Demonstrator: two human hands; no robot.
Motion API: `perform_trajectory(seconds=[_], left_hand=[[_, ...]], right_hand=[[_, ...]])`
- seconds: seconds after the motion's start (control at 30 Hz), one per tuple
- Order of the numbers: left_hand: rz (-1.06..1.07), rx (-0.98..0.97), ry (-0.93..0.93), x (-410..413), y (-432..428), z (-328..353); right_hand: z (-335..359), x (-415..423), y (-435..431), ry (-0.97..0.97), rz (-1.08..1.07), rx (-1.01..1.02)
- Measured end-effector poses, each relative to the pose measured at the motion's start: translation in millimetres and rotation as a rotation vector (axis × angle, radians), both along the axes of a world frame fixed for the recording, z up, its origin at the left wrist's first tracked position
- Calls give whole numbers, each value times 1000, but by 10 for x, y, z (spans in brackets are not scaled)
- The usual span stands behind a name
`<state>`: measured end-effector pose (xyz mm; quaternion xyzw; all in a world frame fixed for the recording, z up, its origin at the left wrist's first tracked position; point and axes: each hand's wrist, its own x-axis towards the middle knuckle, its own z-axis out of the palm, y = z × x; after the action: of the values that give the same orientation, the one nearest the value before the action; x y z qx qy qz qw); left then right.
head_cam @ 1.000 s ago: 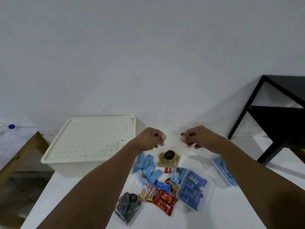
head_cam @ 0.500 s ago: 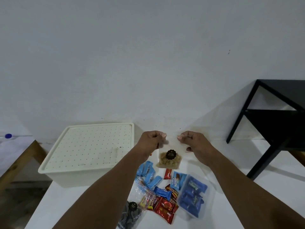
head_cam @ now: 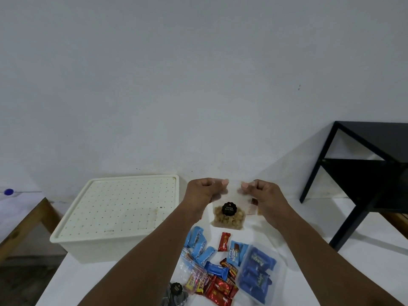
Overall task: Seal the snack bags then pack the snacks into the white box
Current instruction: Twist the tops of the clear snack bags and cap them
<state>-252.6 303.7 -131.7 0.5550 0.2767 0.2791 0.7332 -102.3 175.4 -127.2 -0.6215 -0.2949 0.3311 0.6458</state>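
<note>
A clear snack bag (head_cam: pixel 229 215) of tan nuts with a round black label hangs upright above the table. My left hand (head_cam: pixel 204 192) pinches its top left edge and my right hand (head_cam: pixel 261 194) pinches its top right edge. The white box (head_cam: pixel 114 215) with a dotted lid on it stands to the left of my hands. On the white table (head_cam: pixel 309 244) below lie loose blue and red wrapped snacks (head_cam: pixel 220 270), a clear bag of blue packets (head_cam: pixel 257 276), a bag of mixed candies (head_cam: pixel 194 278) and a bag of dark snacks (head_cam: pixel 175 294).
A black metal side table (head_cam: pixel 364 173) stands at the right against the wall. A wooden-edged table (head_cam: pixel 24 221) with a blue cap on it sits at the far left. The wall rises close behind the white table.
The view has tilted and shifted. My two hands have drawn closer together along the top edge of the nut bag, which now hangs a little higher over the table.
</note>
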Motion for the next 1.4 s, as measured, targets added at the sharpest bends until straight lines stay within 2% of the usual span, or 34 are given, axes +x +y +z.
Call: perform_trajectory(seconds=[0.1,0.23,0.3,0.37,0.47,0.53,0.63,0.8,0.87,0.97,1.07,1.2,1.4], left_hand=[[17,-77,-49,-7,-13,12],[45,-23,-44,-19,-24,68],[35,-30,-43,-29,-31,95],[-53,-132,-58,-62,-27,113],[-305,-317,-35,-156,-5,169],[-390,-284,37,-176,-8,178],[-393,-216,55,-140,-39,167],[-260,-36,97,-34,-94,130],[-223,82,124,12,-147,136],[-172,193,168,69,-181,132],[-122,211,188,94,-147,108],[-146,223,180,76,-158,98],[-137,176,148,13,-94,75]], right_hand=[[54,6,-45,44,-2,22],[37,-4,-71,118,15,-7],[35,-28,-74,95,-2,-19],[77,-50,-87,54,-14,-6],[196,-64,-103,-92,24,-8],[291,-85,-93,-201,76,-37],[349,-80,-37,-326,91,-77],[296,-119,7,-344,-35,-136],[271,-174,29,-276,-72,-161],[247,-209,47,-85,-58,-90],[244,-197,48,5,-33,-34],[184,-169,54,31,-20,-20],[228,-132,94,125,-208,9]])
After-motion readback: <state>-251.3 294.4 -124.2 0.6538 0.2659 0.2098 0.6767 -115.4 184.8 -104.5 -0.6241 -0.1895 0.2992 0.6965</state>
